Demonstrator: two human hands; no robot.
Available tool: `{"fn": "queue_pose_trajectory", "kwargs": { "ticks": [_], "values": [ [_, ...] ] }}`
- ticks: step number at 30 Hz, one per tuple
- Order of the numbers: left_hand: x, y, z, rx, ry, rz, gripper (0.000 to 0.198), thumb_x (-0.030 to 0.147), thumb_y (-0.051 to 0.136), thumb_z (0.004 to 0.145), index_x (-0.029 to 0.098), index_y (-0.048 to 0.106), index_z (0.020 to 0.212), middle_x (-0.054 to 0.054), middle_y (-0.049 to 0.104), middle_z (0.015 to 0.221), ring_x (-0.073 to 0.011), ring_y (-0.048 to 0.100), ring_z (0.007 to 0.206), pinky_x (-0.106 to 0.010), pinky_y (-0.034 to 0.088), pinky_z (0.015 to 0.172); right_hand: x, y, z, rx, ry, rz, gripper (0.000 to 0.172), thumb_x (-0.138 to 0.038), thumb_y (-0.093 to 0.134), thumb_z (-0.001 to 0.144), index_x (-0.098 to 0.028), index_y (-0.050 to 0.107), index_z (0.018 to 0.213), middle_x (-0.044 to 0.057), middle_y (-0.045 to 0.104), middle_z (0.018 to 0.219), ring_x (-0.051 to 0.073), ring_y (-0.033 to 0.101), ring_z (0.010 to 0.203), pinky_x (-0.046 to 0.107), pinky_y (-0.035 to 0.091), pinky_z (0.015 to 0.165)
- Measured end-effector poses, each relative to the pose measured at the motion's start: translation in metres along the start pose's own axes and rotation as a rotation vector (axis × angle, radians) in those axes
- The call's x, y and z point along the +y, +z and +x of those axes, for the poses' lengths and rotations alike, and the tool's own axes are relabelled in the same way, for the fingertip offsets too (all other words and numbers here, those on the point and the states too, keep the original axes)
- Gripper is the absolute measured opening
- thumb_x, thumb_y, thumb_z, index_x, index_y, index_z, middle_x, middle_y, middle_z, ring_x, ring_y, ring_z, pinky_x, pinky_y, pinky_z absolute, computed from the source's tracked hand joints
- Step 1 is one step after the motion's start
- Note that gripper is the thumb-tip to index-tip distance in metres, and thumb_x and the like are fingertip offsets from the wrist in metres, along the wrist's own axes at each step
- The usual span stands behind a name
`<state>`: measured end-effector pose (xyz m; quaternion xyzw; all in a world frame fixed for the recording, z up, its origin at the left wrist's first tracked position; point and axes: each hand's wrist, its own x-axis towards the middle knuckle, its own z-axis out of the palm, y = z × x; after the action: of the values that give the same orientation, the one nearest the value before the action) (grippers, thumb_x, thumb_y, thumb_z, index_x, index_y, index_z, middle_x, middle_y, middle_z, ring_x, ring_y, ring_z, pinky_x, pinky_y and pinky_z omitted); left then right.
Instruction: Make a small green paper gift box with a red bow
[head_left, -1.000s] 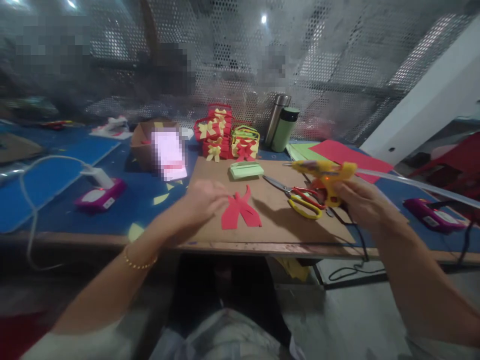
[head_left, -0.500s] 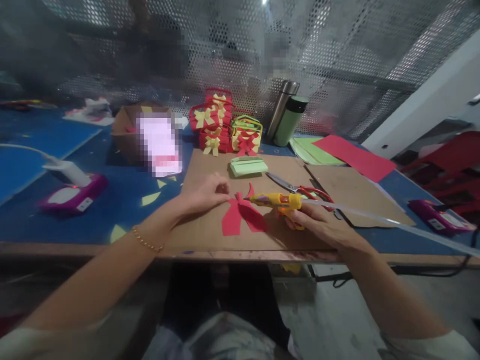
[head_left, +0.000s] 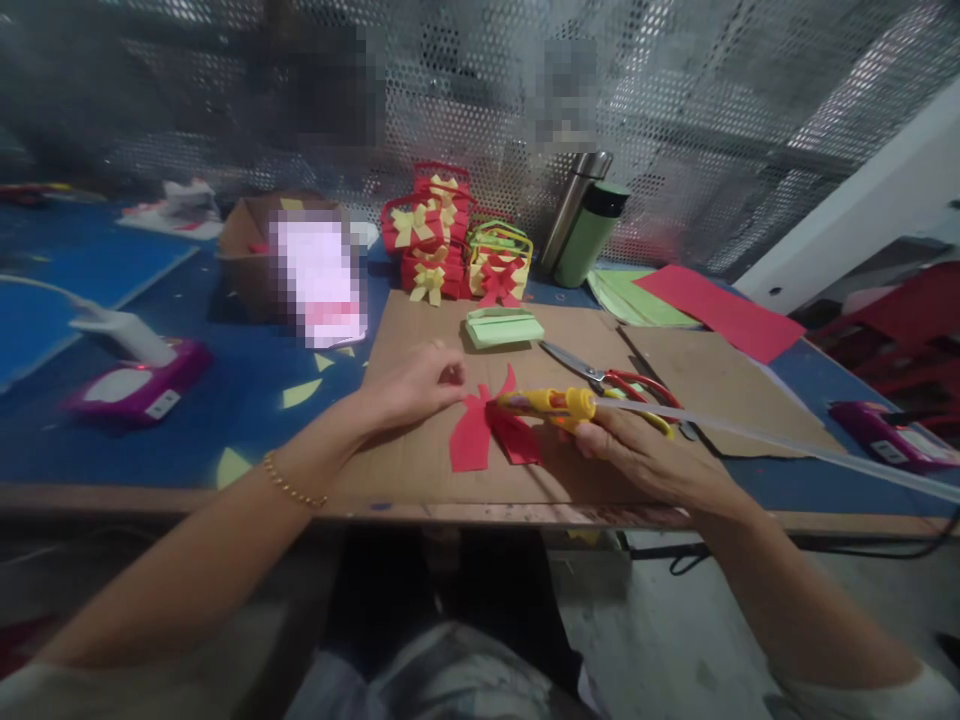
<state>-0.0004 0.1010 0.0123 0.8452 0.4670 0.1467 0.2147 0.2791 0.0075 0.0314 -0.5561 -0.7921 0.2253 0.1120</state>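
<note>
Cutout (head_left: 470, 440), matte red, two broad tails flared, lies on brown cardboard (head_left: 420, 478) before you. Your right hand (head_left: 641, 452) grips yellow glue gun (head_left: 556, 403), nozzle over cutout's middle; your left hand (head_left: 416, 388), fingers curled, beside its upper left, cannot tell if pinching. Beyond: steel-bladed scissors (head_left: 574, 362), folded pale-green piece (head_left: 504, 330), bow-trimmed red boxes (head_left: 453, 279), perforated screen (head_left: 487, 105).

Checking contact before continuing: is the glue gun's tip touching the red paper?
Cannot tell: in the head view, the tip of the glue gun overlaps the red paper, but this angle shows neither contact nor gap plainly.
</note>
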Motion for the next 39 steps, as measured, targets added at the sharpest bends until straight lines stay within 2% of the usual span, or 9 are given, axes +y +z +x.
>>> {"fn": "queue_pose_trajectory", "kwargs": {
  "ticks": [12,22,29,32,36,39],
  "values": [
    [-0.004,0.001,0.000,0.001,0.025,-0.025,0.007,0.024,0.066,0.083,0.018,0.068,0.087,-0.004,0.062,0.091,-0.0188,0.058,0.082,-0.032,0.045,0.076,0.001,0.000,0.000,-0.051,0.035,0.002,0.050,-0.060,0.032,0.099,-0.022,0.062,0.087,0.009,0.069,0.087,0.024,0.066,0.079,0.036,0.055,0.076],
    [-0.007,0.002,-0.001,0.012,0.046,-0.016,0.008,0.026,0.065,0.084,0.020,0.068,0.087,-0.005,0.064,0.091,-0.0203,0.060,0.084,-0.034,0.047,0.077,0.015,0.002,0.003,0.032,-0.016,-0.023,0.049,-0.059,0.035,0.101,-0.022,0.062,0.084,0.007,0.071,0.084,0.022,0.065,0.075,0.033,0.051,0.068],
    [-0.007,0.001,0.000,0.009,0.053,-0.013,0.008,0.026,0.065,0.085,0.019,0.068,0.088,-0.005,0.065,0.091,-0.0201,0.060,0.083,-0.033,0.047,0.079,0.011,0.005,0.007,0.037,-0.020,-0.039,0.047,-0.055,0.035,0.102,-0.021,0.062,0.084,0.008,0.070,0.084,0.022,0.063,0.075,0.034,0.049,0.069],
    [-0.008,0.002,0.000,0.010,0.043,0.003,0.013,0.027,0.064,0.086,0.018,0.070,0.094,-0.006,0.064,0.093,-0.0207,0.060,0.086,-0.034,0.047,0.081,0.009,0.004,0.005,0.037,-0.023,-0.053,0.046,-0.055,0.034,0.102,-0.022,0.062,0.084,0.008,0.070,0.083,0.023,0.064,0.075,0.034,0.049,0.069],
    [-0.015,0.004,-0.001,0.028,0.067,0.014,0.028,0.031,0.063,0.089,0.020,0.070,0.113,-0.007,0.062,0.102,-0.0228,0.060,0.092,-0.036,0.048,0.086,0.012,0.003,0.002,0.045,-0.037,-0.045,0.047,-0.057,0.035,0.102,-0.023,0.063,0.084,0.007,0.071,0.082,0.022,0.064,0.075,0.033,0.048,0.067],
    [-0.019,0.004,-0.002,0.060,0.094,0.044,0.026,0.032,0.061,0.090,0.021,0.070,0.112,-0.008,0.060,0.109,-0.0239,0.058,0.098,-0.037,0.047,0.089,0.017,0.004,0.002,0.079,-0.038,-0.045,0.050,-0.059,0.034,0.101,-0.022,0.062,0.084,0.008,0.070,0.081,0.022,0.064,0.073,0.033,0.048,0.066]
  ]
}}
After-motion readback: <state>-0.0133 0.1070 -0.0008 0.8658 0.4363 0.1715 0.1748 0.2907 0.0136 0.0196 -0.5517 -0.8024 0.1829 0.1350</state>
